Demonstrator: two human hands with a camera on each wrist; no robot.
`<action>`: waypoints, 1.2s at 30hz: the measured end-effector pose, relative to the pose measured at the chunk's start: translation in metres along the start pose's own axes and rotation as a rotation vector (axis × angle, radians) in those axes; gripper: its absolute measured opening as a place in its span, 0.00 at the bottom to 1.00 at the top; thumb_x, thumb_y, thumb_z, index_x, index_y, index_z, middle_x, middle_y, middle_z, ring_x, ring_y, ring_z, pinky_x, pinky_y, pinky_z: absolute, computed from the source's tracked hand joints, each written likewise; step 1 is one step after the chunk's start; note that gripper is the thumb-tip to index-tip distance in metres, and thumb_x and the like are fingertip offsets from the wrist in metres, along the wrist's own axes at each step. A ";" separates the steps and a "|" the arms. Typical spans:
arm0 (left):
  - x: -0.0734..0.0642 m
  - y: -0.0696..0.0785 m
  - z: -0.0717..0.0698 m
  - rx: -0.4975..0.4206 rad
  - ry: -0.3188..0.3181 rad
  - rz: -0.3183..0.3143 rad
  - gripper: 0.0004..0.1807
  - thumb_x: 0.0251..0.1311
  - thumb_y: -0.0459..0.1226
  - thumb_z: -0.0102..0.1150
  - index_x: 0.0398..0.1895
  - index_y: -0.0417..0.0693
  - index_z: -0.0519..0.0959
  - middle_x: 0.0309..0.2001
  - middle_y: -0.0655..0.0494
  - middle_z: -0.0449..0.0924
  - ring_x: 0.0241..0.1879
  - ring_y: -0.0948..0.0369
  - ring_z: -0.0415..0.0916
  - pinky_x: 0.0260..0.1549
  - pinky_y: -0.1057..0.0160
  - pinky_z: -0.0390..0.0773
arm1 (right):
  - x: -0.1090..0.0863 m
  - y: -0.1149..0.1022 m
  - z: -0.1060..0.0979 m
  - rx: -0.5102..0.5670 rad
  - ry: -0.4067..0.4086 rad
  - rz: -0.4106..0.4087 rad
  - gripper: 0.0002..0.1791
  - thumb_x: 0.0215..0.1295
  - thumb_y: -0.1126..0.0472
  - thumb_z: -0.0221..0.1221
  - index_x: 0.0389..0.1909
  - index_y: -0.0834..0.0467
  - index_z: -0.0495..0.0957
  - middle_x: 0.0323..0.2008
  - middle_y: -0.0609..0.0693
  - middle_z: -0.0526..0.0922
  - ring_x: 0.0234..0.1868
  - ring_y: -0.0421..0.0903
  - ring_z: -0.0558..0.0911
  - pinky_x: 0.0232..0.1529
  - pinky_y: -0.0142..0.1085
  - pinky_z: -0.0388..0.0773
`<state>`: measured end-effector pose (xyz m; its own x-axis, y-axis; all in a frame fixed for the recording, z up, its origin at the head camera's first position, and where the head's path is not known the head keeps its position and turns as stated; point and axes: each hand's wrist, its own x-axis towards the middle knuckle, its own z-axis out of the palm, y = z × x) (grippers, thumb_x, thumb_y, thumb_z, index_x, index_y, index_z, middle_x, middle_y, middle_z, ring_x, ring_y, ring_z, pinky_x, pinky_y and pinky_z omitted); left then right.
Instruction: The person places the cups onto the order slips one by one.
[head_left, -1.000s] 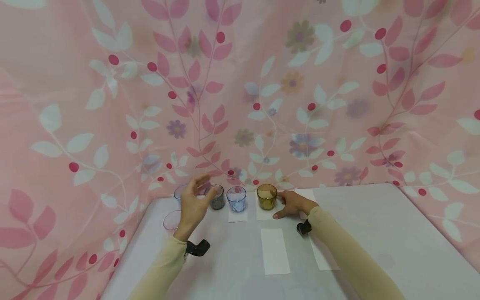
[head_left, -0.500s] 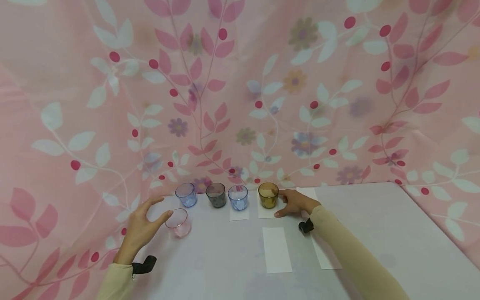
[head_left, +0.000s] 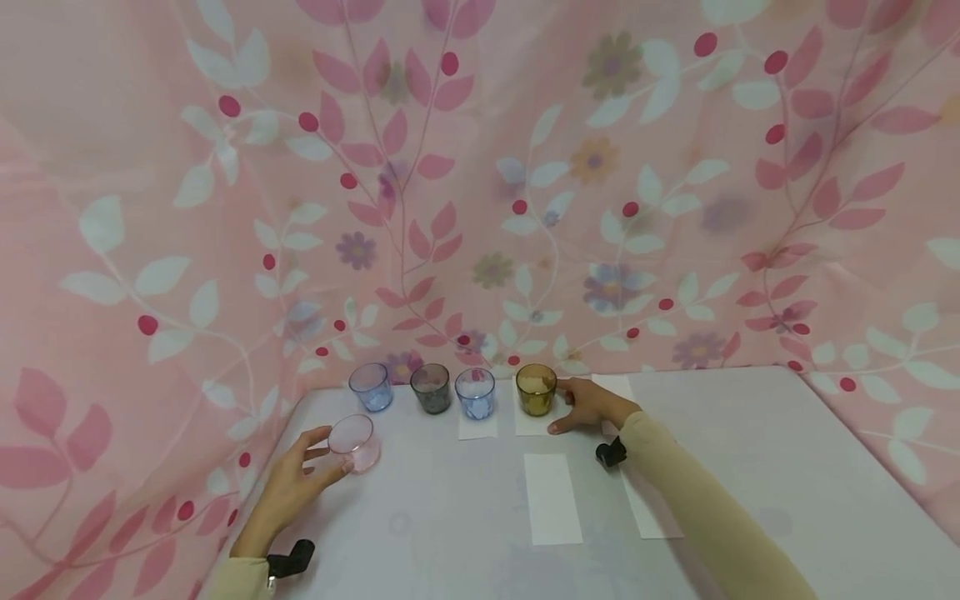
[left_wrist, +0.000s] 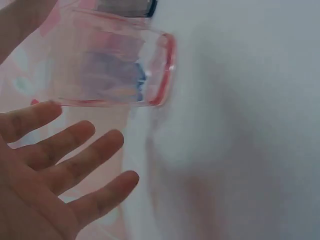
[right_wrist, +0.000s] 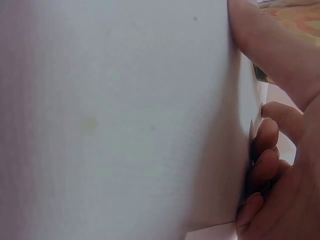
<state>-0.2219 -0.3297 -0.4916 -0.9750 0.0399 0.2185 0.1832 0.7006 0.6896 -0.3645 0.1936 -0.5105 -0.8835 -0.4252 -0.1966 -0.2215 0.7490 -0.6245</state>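
A pink clear glass tumbler (head_left: 356,443) stands upright on the table at the left. My left hand (head_left: 294,483) is around its left side, thumb in front and fingers behind. In the left wrist view the fingers (left_wrist: 95,155) are spread and fairly straight, with one fingertip right at the glass's edge. My right hand (head_left: 594,406) rests on the table close to the right of an amber glass tumbler (head_left: 536,392), its index fingertip right at the glass. In the right wrist view its fingers (right_wrist: 265,165) hang loosely curled over the white surface.
A blue tumbler (head_left: 371,388), a grey tumbler (head_left: 431,390) and a light blue tumbler (head_left: 476,395) stand along the table's back edge. White paper strips (head_left: 552,500) lie on the table (head_left: 435,533). A flowered pink curtain (head_left: 480,208) hangs right behind.
My left hand has moved left and down from in front of the back row, then rightward to the pink tumbler. My right hand stays beside the amber tumbler.
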 end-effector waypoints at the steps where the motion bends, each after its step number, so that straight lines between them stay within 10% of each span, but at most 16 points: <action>1: -0.001 -0.001 0.003 -0.018 0.002 -0.005 0.43 0.63 0.48 0.76 0.75 0.41 0.67 0.69 0.35 0.76 0.64 0.36 0.79 0.58 0.32 0.80 | 0.000 0.000 0.001 0.002 -0.001 0.000 0.39 0.54 0.45 0.81 0.62 0.55 0.76 0.43 0.53 0.75 0.43 0.49 0.73 0.45 0.41 0.71; 8: 0.000 -0.005 0.021 -0.076 0.049 -0.014 0.48 0.63 0.43 0.77 0.79 0.39 0.60 0.69 0.34 0.76 0.67 0.37 0.76 0.63 0.37 0.78 | 0.002 0.003 -0.001 -0.016 0.009 -0.001 0.37 0.53 0.45 0.81 0.58 0.55 0.76 0.42 0.53 0.74 0.41 0.48 0.72 0.43 0.41 0.70; 15: 0.013 -0.009 0.038 -0.339 0.155 -0.035 0.41 0.65 0.34 0.73 0.78 0.38 0.62 0.71 0.34 0.74 0.64 0.58 0.78 0.59 0.80 0.74 | 0.003 0.003 -0.002 -0.006 0.017 0.002 0.37 0.53 0.45 0.81 0.58 0.55 0.76 0.42 0.53 0.74 0.42 0.48 0.72 0.43 0.41 0.70; 23: 0.013 -0.015 0.058 -0.596 0.201 -0.071 0.34 0.65 0.28 0.71 0.73 0.34 0.70 0.62 0.45 0.84 0.57 0.65 0.85 0.53 0.76 0.82 | 0.004 0.006 0.002 -0.021 0.011 -0.001 0.38 0.52 0.44 0.82 0.59 0.54 0.77 0.42 0.53 0.75 0.42 0.48 0.73 0.44 0.41 0.71; 36: 0.014 -0.014 0.063 -0.541 0.242 -0.046 0.37 0.65 0.30 0.72 0.76 0.41 0.68 0.58 0.51 0.86 0.52 0.69 0.84 0.52 0.79 0.79 | 0.004 0.007 0.002 -0.067 0.028 -0.049 0.44 0.52 0.43 0.81 0.66 0.56 0.75 0.41 0.51 0.75 0.42 0.46 0.72 0.44 0.39 0.71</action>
<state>-0.2458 -0.2942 -0.5415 -0.9389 -0.1900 0.2872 0.2411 0.2328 0.9422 -0.3687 0.1958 -0.5170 -0.8822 -0.4479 -0.1452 -0.2905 0.7604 -0.5809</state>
